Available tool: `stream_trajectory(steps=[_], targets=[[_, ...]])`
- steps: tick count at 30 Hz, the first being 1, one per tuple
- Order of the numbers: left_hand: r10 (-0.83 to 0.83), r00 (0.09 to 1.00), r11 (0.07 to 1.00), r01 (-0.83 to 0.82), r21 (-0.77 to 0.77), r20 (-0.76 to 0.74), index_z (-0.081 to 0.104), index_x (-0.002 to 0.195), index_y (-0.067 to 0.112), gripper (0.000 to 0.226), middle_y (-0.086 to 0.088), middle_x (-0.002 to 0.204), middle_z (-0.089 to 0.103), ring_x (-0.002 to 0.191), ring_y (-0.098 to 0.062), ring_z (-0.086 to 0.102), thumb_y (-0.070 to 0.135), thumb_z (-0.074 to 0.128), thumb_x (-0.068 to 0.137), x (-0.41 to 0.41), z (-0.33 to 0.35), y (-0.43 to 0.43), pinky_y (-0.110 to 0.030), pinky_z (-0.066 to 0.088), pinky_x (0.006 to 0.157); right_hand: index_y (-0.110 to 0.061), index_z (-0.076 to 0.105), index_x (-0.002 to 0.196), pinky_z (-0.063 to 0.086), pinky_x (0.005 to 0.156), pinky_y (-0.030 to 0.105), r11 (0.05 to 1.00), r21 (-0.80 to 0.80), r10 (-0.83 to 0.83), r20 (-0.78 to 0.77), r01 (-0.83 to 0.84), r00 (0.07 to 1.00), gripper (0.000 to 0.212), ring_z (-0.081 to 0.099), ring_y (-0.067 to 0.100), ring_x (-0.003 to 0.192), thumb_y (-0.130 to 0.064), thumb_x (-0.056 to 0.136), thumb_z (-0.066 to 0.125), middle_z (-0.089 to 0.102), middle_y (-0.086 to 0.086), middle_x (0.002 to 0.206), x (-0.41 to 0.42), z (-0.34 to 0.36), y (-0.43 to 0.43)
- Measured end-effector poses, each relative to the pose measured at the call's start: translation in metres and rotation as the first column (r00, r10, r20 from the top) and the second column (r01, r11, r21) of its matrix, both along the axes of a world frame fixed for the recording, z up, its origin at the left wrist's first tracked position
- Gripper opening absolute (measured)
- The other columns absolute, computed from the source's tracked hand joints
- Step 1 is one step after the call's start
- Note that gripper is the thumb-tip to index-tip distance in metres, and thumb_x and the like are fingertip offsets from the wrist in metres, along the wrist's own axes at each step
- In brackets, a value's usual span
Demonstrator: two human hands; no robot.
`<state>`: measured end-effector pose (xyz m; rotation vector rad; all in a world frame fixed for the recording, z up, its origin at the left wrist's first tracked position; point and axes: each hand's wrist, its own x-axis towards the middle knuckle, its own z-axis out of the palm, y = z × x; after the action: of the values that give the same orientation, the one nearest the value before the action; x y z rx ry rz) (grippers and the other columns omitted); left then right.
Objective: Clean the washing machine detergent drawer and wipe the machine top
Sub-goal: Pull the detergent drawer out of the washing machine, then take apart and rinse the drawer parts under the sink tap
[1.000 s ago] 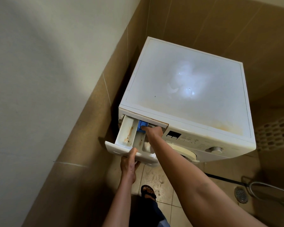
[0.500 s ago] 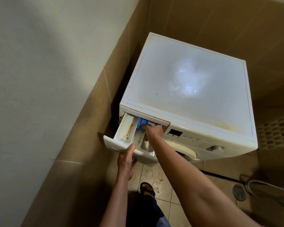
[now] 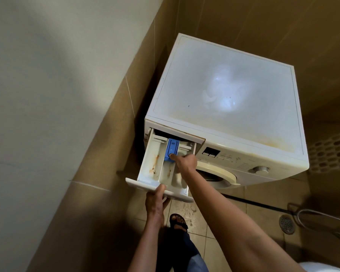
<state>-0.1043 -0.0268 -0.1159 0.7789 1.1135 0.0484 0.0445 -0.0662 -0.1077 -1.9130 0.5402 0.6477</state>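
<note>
The white detergent drawer (image 3: 151, 167) juts far out of the washing machine's upper left front, with rust-coloured stains in its left compartment. My left hand (image 3: 155, 203) grips the drawer's front panel from below, thumb on its top edge. My right hand (image 3: 185, 162) reaches into the drawer, one finger pressing the near end of the blue insert (image 3: 172, 147) in the middle compartment. The machine top (image 3: 224, 95) is white, dusty and hazy, with a brownish stain near its front right corner.
A tiled wall runs close along the machine's left side and behind it. The control panel's dial (image 3: 260, 169) and the door rim (image 3: 220, 174) sit right of the drawer. A floor drain (image 3: 287, 224) and a hose (image 3: 322, 216) lie at lower right. My sandalled foot (image 3: 178, 222) stands below the drawer.
The drawer has slid further out of the machine, exposing more of the blue insert. My left hand came back with the front panel; my right finger stays on the insert.
</note>
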Motion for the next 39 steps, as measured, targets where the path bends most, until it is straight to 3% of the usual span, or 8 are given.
stream_trajectory(steps=[4,10,13,17,23,28,31,39], targets=[[-0.025,1.0,1.0,0.025,0.008,-0.002,0.056,0.125,0.014,0.057,-0.012,0.121,0.062,0.109,-0.027,0.061,0.032,0.068,0.072,-0.01,-0.001,0.002,-0.032,0.058,0.069,-0.006,0.053,0.064,0.042,0.044,0.024,1.0,0.0,-0.024,0.004,0.024,1.0,0.032,0.051,0.016,0.051,-0.021,0.076,0.078,0.055,0.005,0.06,-0.013,0.005,-0.004],[-0.037,0.999,0.999,0.037,-0.002,-0.005,0.053,0.129,0.013,0.04,-0.012,0.123,0.06,0.108,-0.026,0.06,0.019,0.062,0.09,-0.025,0.003,0.0,-0.036,0.056,0.076,0.005,0.063,0.089,0.037,0.042,0.022,1.0,-0.018,0.001,0.005,-0.001,1.0,0.041,0.049,0.016,0.053,-0.028,0.073,0.081,0.06,0.011,0.074,-0.025,0.014,-0.011],[-0.033,0.999,0.999,0.033,-0.01,-0.012,0.051,0.13,0.013,0.041,-0.012,0.123,0.06,0.111,-0.028,0.059,0.018,0.062,0.09,-0.036,0.009,-0.004,-0.039,0.056,0.082,0.008,0.064,0.09,0.038,0.041,0.024,0.999,-0.001,0.032,-0.007,-0.032,0.999,0.044,0.047,0.014,0.047,-0.03,0.075,0.08,0.059,0.01,0.069,-0.035,0.024,-0.017],[-0.057,0.998,0.998,0.056,-0.03,-0.036,0.051,0.129,0.015,0.045,-0.014,0.123,0.062,0.109,-0.029,0.061,0.025,0.066,0.088,-0.052,0.012,-0.009,-0.032,0.056,0.071,0.001,0.06,0.078,0.037,0.042,0.022,0.993,0.027,0.112,-0.009,-0.111,0.994,0.031,0.044,0.012,0.044,-0.027,0.085,0.07,0.057,0.007,0.063,-0.048,0.044,-0.031],[-0.166,0.986,0.986,0.166,-0.007,0.009,0.049,0.133,0.01,0.053,-0.016,0.121,0.063,0.102,-0.026,0.062,0.024,0.069,0.086,-0.067,0.038,-0.017,-0.037,0.053,0.079,0.001,0.065,0.081,0.04,0.049,0.022,0.976,-0.025,0.217,0.143,-0.215,0.966,0.023,0.047,0.011,0.053,-0.018,0.091,0.058,0.06,0.004,0.068,-0.058,0.092,-0.08],[-0.329,0.942,0.944,0.328,0.026,0.067,0.043,0.132,0.006,0.058,-0.018,0.119,0.062,0.107,-0.028,0.06,0.023,0.07,0.084,-0.074,0.075,-0.038,-0.046,0.05,0.095,-0.008,0.061,0.071,0.047,0.067,0.037,0.994,-0.108,0.017,0.357,0.023,0.934,0.02,0.053,0.02,0.066,-0.019,0.088,0.058,0.061,0.008,0.07,-0.073,0.128,-0.154],[-0.413,0.906,0.911,0.411,0.034,0.093,0.035,0.136,0.007,0.065,-0.019,0.125,0.057,0.117,-0.032,0.055,0.021,0.07,0.084,-0.073,0.097,-0.06,-0.048,0.045,0.101,-0.015,0.052,0.067,0.043,0.063,0.033,0.976,-0.115,-0.122,0.409,0.184,0.904,0.019,0.05,0.02,0.065,-0.016,0.085,0.057,0.056,0.005,0.069,-0.092,0.141,-0.202],[-0.682,0.702,0.725,0.685,0.069,0.205,0.035,0.141,0.01,0.069,-0.012,0.121,0.058,0.111,-0.026,0.057,0.022,0.071,0.084,-0.067,0.143,-0.148,-0.052,0.047,0.1,-0.014,0.062,0.079,0.044,0.063,0.027,0.815,-0.06,-0.51,0.398,0.576,0.763,0.015,0.059,0.021,0.074,-0.027,0.08,0.055,0.065,0.002,0.078,-0.168,0.165,-0.34]])
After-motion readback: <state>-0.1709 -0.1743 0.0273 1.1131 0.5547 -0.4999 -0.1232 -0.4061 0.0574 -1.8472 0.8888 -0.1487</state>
